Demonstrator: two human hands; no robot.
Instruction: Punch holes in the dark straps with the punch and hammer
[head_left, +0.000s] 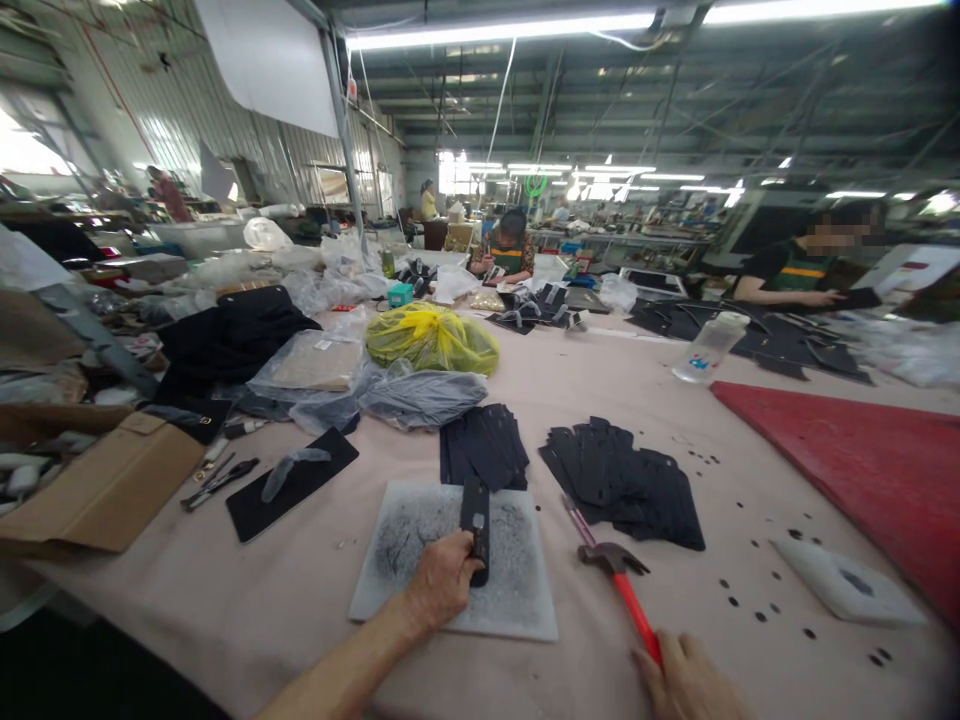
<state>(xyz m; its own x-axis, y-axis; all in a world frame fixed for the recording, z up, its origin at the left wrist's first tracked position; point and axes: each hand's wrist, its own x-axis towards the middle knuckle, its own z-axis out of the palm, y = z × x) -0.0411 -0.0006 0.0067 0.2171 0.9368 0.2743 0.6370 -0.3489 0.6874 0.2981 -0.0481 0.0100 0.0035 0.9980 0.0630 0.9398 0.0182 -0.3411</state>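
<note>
A flat black strip [475, 510] is gripped by the left hand [442, 580], fingers clamped on its near half, the far half extended beyond them over a speckled white rectangular slab [517, 605]. A red-handled claw hammer [630, 603] is held near the handle's end by the right hand [690, 675], fingers wrapped around.

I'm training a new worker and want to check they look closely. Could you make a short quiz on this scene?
1. Which hand holds the hammer?
2. True or false: the left hand grips a black strip over the white board.
3. The hammer's handle is: a) green, b) red, c) blue.

Key:
1. The right hand.
2. True.
3. b.
</note>
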